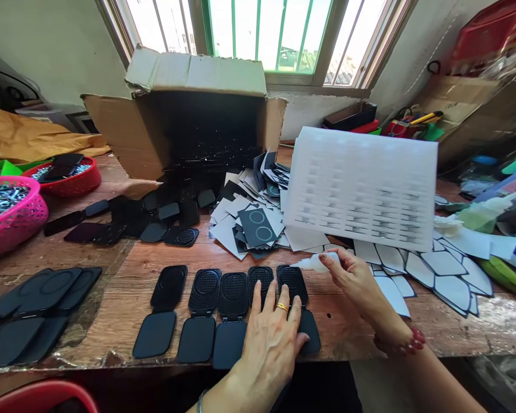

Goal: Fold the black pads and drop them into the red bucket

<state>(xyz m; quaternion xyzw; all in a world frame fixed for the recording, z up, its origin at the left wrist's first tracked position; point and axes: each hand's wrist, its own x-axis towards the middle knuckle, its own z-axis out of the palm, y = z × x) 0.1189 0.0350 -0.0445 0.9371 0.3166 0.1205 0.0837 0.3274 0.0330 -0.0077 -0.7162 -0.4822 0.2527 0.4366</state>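
My left hand [272,324] lies flat with its fingers spread over the two rightmost black hinged cases, hiding much of them. Several such cases stand opened out in a row along the table front, among them one black hinged case [204,289] with a ridged upper half and a smooth lower half. Between thumb and fingers, my right hand [348,275] grips a small white squeeze bottle [320,262]. Its pointed nozzle aims left, at the top edge of the rightmost case; whether it touches cannot be told.
A cardboard box [133,135] opens toward me, with black pieces spilling out. Behind the row lies a pile of cards [258,226]. A white translucent sheet stack [361,183] stands right, beside white cut pieces [445,264]. Stacked black cases [38,304] and a pink basket [12,212] sit left.
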